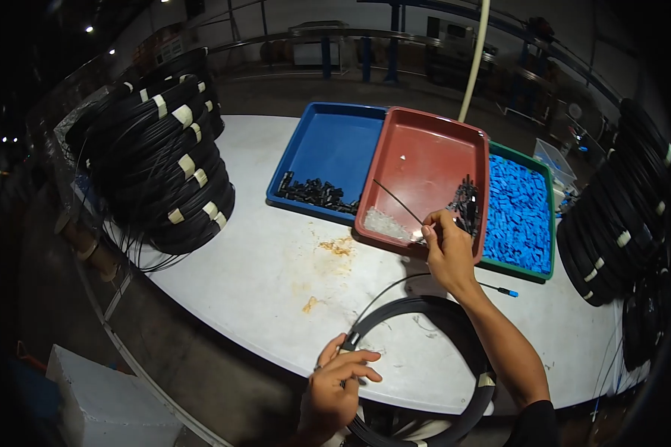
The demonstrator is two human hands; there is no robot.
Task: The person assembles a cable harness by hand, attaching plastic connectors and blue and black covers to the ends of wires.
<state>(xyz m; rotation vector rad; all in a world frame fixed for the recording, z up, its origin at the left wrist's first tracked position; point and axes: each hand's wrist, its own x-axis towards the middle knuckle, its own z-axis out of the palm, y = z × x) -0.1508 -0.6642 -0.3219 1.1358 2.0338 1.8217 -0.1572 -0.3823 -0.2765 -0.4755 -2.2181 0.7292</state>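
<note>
My right hand [446,249] is over the lower edge of the red tray [425,160], its fingers pinched on a thin black cable [397,198] whose free end points up and left. My left hand [339,384] is at the table's front edge, touching the left side of a black cable coil [470,339], its fingers partly spread and its thumb by a dark band on the coil. A thin strand arcs from the coil toward my right forearm. Beyond the forearm lies a cable end with a blue connector [508,293].
The blue tray [335,149] holds small black parts; the red tray holds clear and black pieces. A green tray [549,223] is full of blue connectors [516,212]. Stacked cable coils stand at left [156,164] and right [611,216]. A pale pole [475,63] rises behind the trays.
</note>
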